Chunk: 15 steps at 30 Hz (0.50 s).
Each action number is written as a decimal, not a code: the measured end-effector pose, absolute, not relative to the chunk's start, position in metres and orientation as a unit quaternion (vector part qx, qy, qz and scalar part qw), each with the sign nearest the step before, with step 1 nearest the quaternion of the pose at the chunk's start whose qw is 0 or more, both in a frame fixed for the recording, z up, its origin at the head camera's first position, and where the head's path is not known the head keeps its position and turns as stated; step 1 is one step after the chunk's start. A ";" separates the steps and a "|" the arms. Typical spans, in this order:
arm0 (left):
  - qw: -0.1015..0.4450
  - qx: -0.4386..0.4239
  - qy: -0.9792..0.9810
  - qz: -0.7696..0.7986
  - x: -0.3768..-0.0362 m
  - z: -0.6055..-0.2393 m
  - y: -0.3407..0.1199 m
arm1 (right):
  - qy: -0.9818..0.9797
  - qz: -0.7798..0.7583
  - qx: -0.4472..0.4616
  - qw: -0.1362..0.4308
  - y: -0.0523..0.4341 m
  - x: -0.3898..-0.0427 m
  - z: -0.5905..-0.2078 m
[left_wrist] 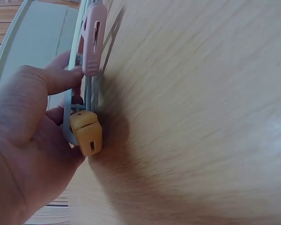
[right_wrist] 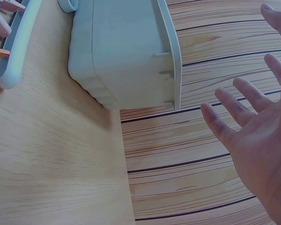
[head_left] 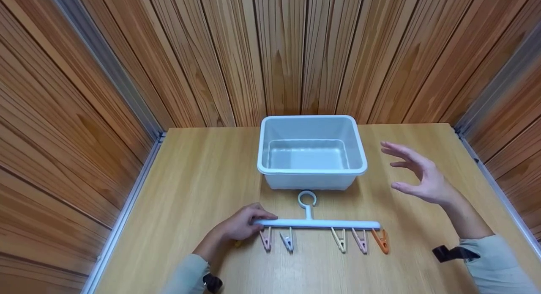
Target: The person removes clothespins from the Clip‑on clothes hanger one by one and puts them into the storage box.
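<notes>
A light wooden table [head_left: 198,179] stands inside wood-panelled walls [head_left: 127,53]. Toward its far edge sits a pale blue rectangular plastic tub [head_left: 312,169], open side up. Just in front of the tub lies a pale blue plastic peg hanger [head_left: 321,223], a straight bar flat on the table with its ring hook [head_left: 307,198] pointing at the tub and almost touching its near wall.

The left hand [head_left: 241,224] grips the left end of the bar, fingers curled over the top; in the left wrist view the thumb [left_wrist: 61,77] presses against the bar beside a pink peg [left_wrist: 92,40], and a yellow peg [left_wrist: 87,133] is tucked against the palm. The right hand [head_left: 416,175] hovers in the air to the right of the tub, well apart from the hanger, fingers spread wide and slightly bent, holding nothing.

Hanging off the near side of the bar, left to right, are the pink peg, a grey-blue peg [head_left: 287,240], a cream peg [head_left: 339,240], a second pink peg [head_left: 360,240] and an orange peg [head_left: 381,240] at the right end.
</notes>
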<state>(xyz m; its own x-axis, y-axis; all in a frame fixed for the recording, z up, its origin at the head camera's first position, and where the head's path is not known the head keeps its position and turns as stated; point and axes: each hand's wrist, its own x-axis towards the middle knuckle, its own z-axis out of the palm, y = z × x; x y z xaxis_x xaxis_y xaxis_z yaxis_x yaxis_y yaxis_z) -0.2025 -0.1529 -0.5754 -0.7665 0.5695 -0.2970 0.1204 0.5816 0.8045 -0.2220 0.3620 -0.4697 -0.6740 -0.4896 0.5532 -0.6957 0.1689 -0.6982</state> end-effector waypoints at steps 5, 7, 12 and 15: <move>0.278 0.201 0.844 0.413 -0.202 -0.576 -0.153 | -0.747 0.522 0.400 0.102 0.360 -0.216 -0.468; 0.274 0.203 0.842 0.418 -0.202 -0.577 -0.154 | -0.739 0.526 0.408 0.102 0.358 -0.213 -0.466; 0.246 0.221 0.839 0.433 -0.200 -0.578 -0.157 | -0.727 0.526 0.429 0.102 0.353 -0.206 -0.462; 0.233 0.232 0.838 0.435 -0.200 -0.578 -0.158 | -0.725 0.521 0.438 0.103 0.351 -0.203 -0.461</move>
